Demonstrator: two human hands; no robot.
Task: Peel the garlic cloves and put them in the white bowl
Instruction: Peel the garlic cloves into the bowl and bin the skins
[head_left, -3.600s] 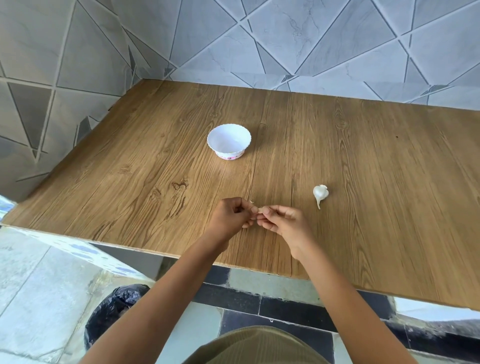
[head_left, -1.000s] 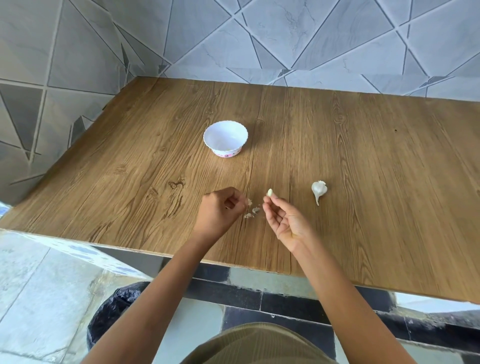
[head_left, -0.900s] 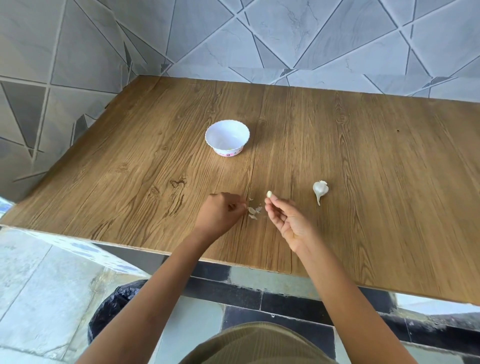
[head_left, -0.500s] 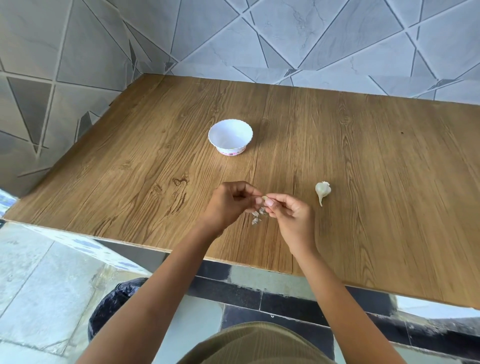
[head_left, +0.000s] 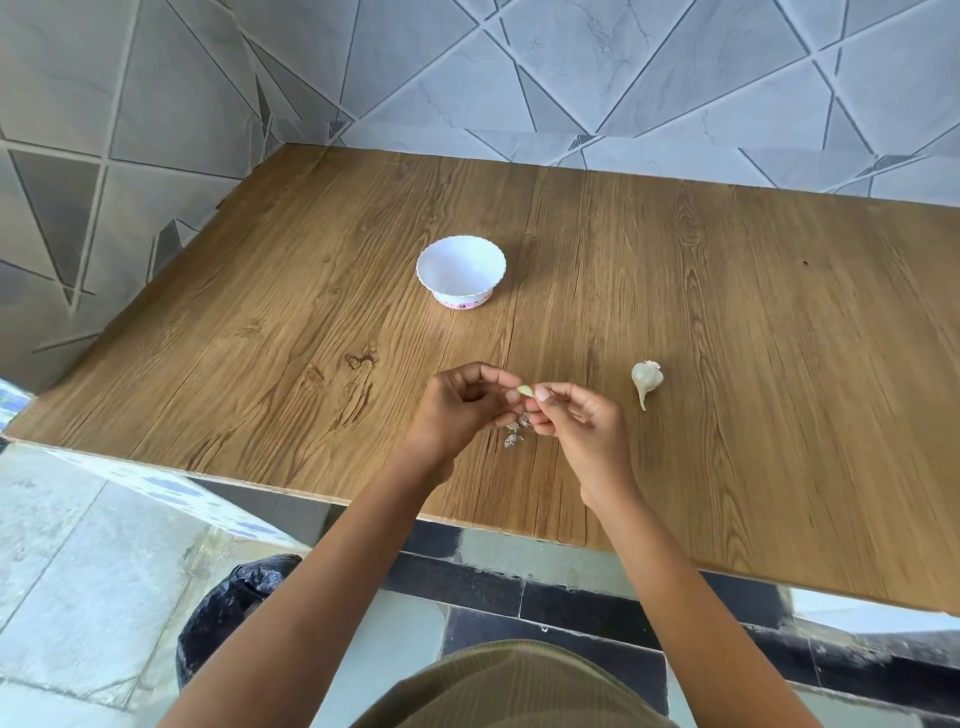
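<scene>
Both hands have come back together over the table (head_left: 779, 364): left hand (head_left: 460, 410) and right hand (head_left: 576, 421) each pinch the garlic clove (head_left: 524, 390) at their fingertips. Peel scraps (head_left: 514, 439) lie beneath them, the garlic bulb (head_left: 647, 379) to the right, and the white bowl (head_left: 461, 270) well behind.

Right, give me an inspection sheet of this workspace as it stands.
Surface: wooden table, grain finish.
Job's things: white bowl upright, beyond the hands, contents unclear; garlic clove held between both hands; garlic bulb lying on the table, right of the hands.
Clutter: peel scraps on the table under the hands.
Hands: left hand and right hand both pinch the clove above the table.
Cables: nothing seen.
Surroundings: grey tiled wall behind and to the left; bin with black liner on the floor.
</scene>
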